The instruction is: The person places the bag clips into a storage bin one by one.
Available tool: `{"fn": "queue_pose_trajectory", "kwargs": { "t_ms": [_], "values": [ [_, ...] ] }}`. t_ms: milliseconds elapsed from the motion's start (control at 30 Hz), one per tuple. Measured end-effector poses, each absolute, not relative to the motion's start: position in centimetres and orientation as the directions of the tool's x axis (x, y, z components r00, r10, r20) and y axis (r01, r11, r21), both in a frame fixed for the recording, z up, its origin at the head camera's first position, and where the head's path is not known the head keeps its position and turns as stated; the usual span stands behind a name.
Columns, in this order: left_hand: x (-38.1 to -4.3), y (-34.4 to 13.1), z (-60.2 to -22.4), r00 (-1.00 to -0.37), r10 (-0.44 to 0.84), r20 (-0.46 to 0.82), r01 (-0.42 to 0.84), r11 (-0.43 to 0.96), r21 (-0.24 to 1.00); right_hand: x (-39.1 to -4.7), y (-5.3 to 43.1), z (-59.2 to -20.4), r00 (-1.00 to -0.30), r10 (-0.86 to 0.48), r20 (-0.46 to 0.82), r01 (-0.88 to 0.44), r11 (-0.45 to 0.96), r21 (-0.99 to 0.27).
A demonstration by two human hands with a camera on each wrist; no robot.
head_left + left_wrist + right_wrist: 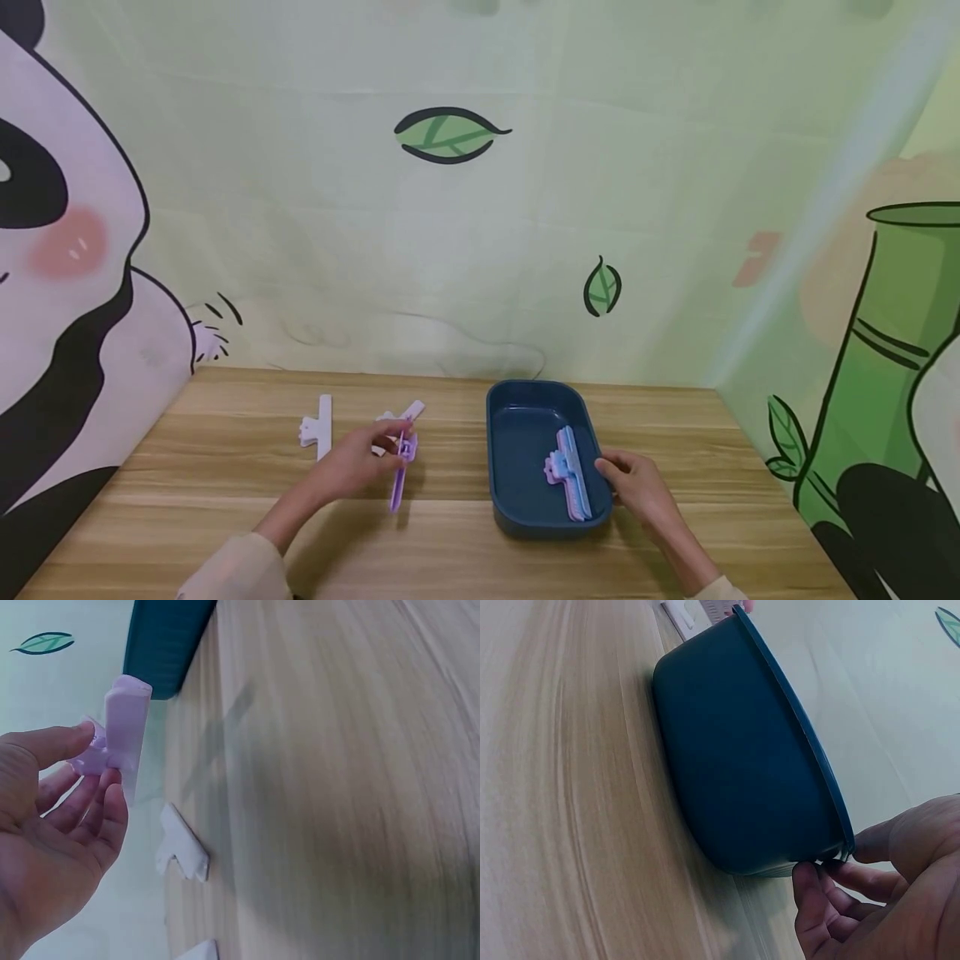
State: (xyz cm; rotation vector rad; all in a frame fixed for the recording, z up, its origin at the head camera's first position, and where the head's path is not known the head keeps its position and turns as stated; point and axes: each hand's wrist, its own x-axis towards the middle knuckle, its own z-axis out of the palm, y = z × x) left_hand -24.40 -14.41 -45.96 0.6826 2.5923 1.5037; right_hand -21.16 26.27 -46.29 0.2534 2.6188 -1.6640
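My left hand (362, 460) pinches a light purple bag clip (399, 483) by its handle, held above the table to the left of the bin. In the left wrist view the purple clip's long bar (127, 724) points away from the fingers. My right hand (637, 485) grips the right rim of a dark blue rectangular bin (517, 525), thumb on the rim and fingers beneath it in the right wrist view. Inside the bin, toward its right wall, lie a blue clip (572, 467) and a pinkish one partly hidden under it.
On the wooden table (442, 550) a white clip (325, 421) lies to the left, partly covered by the left hand. Another pale clip (413, 409) sits just behind that hand. A printed cloth wall (337, 250) rises along the table's back edge.
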Motion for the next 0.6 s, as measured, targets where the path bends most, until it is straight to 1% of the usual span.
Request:
{"fn": "queue_pose_trajectory", "kwargs": {
  "t_ms": [333,600],
  "values": [
    [-23.9,-14.4,-44.2,-0.919,0.373,0.130,0.291,0.418,0.861,-21.2,26.3,-46.3,-0.985,0.127,-0.119,0.163,0.427,-0.890],
    [-23.9,-14.3,-43.5,-0.907,0.381,0.179,0.334,0.390,0.858,-21.2,26.3,-46.3,-0.986,0.127,-0.106,0.151,0.426,-0.892]
  ]
}}
